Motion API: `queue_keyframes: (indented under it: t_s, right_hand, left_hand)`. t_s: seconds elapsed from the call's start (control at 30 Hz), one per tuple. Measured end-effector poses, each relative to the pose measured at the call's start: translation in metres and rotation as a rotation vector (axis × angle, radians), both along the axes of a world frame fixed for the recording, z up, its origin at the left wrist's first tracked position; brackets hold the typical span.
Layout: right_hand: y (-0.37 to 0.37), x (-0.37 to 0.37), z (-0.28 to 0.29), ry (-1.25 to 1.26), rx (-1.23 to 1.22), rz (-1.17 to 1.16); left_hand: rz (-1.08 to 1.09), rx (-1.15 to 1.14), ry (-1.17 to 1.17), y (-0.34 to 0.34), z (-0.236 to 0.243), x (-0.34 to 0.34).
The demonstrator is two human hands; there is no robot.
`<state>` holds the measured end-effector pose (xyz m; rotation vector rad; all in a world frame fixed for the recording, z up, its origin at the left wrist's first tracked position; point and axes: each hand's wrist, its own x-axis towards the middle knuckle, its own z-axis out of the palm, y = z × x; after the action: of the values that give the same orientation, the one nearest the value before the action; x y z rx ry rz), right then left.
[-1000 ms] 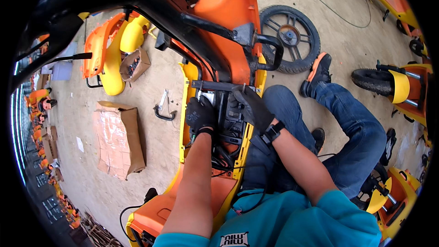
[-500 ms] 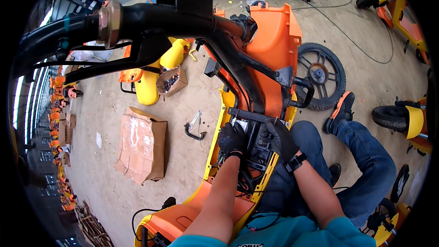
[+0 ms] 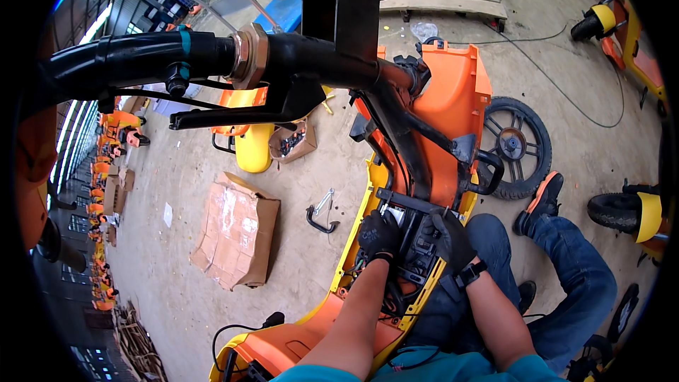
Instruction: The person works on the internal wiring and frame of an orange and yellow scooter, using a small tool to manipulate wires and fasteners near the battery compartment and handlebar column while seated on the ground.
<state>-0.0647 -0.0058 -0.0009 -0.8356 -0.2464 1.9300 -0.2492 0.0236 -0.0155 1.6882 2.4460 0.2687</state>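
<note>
Both my hands wear dark gloves and work inside the open floor compartment of an orange and yellow scooter body. My left hand [image 3: 380, 233] is closed beside a small silver part [image 3: 396, 214] at the compartment's left; whatever its fingers grip is hidden. At the right side, my right hand [image 3: 454, 242] has its fingers bent and pressed together near the end of a black crossbar [image 3: 416, 200]; what it holds cannot be made out. Between the hands are black electrical parts [image 3: 424, 249] and cables. A yellow edge panel [image 3: 353, 240] borders the compartment.
A black steering tube [image 3: 304, 56] crosses above the scooter, near an upright orange panel [image 3: 453, 92]. A spoked wheel [image 3: 514, 145] lies right of it. On the floor at left are a large cardboard box [image 3: 230, 230], a black-handled metal piece [image 3: 322, 221] and a small carton [image 3: 300, 143].
The whole view has shifted, so the scooter and floor objects appear farther right and lower. Both hands stay at nearly the same spots in the compartment, fingers still bent.
</note>
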Motion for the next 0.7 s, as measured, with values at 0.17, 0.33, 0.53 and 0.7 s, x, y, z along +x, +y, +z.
queue_keyframes:
  t_s: [0.17,0.33,0.53,0.7]
  right_hand:
    - [0.0,0.001,-0.003,0.032,0.006,0.009]
    - [0.001,0.0,0.008,0.011,0.021,-0.002]
    - [0.028,-0.023,0.126,0.016,0.302,0.033]
    - [0.088,-0.05,0.267,-0.037,0.505,0.026]
  left_hand:
    - [0.004,-0.017,0.012,0.0,0.002,0.002]
    - [0.014,-0.049,-0.012,0.001,0.006,0.003]
    - [0.026,-0.008,-0.07,-0.007,-0.001,-0.001]
    - [0.004,-0.047,-0.071,0.001,-0.003,-0.003]
